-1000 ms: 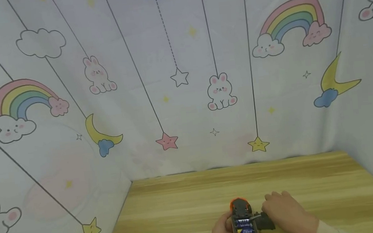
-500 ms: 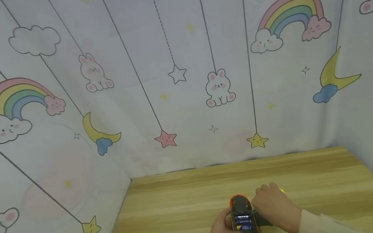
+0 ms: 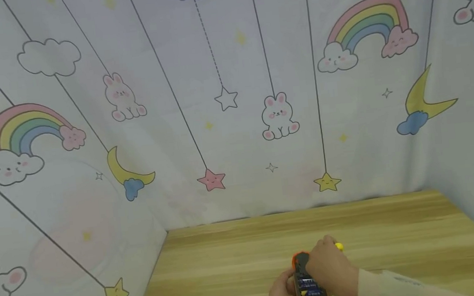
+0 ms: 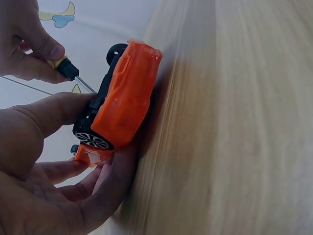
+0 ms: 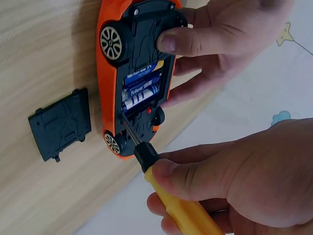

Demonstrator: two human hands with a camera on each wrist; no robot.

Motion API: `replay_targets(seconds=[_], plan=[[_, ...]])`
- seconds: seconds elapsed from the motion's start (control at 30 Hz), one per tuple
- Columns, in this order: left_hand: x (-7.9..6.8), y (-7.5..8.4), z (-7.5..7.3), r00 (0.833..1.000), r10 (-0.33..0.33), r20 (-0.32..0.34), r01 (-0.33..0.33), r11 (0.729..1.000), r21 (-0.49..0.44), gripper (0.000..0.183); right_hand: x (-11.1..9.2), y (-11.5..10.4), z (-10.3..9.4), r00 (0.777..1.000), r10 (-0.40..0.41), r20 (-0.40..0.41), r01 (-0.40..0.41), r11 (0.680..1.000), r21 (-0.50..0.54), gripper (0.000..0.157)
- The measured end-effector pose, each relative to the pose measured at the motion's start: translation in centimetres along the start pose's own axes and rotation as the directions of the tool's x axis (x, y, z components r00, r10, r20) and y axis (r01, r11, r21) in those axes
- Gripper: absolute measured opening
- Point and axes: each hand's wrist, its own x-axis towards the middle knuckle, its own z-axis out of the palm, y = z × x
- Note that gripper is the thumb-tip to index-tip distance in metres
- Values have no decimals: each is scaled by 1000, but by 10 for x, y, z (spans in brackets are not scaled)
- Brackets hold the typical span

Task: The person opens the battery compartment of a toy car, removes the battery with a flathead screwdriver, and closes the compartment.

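Observation:
An orange toy car point(image 5: 106, 83) lies upside down on the table, its black underside up. My left hand point(image 4: 54, 161) grips it, the thumb across the underside and the fingers around the side. Several blue-and-white batteries point(image 5: 141, 90) sit in the uncovered battery compartment. My right hand point(image 5: 244, 171) holds a screwdriver point(image 5: 183, 210) with a yellow-and-black handle. In the right wrist view its metal tip reaches the compartment's edge beside the end of a battery. From the head view, the right hand hides part of the car's underside.
A black battery cover point(image 5: 61, 125) lies on the table beside the car. The wood-grain table point(image 3: 231, 263) meets a white printed cloth wall point(image 3: 236, 143) at the back, with more cloth at both sides.
My right hand has moved left with the screwdriver, from above the battery cover to over the car. The left hand keeps its grip on the car.

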Motion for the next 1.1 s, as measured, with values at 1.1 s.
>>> replay_targets(seconds=[1.1], plan=[[-1, 4, 2, 999, 5, -53, 0, 995, 102, 87, -43, 41, 101, 985, 127, -121, -1, 695, 719, 21]])
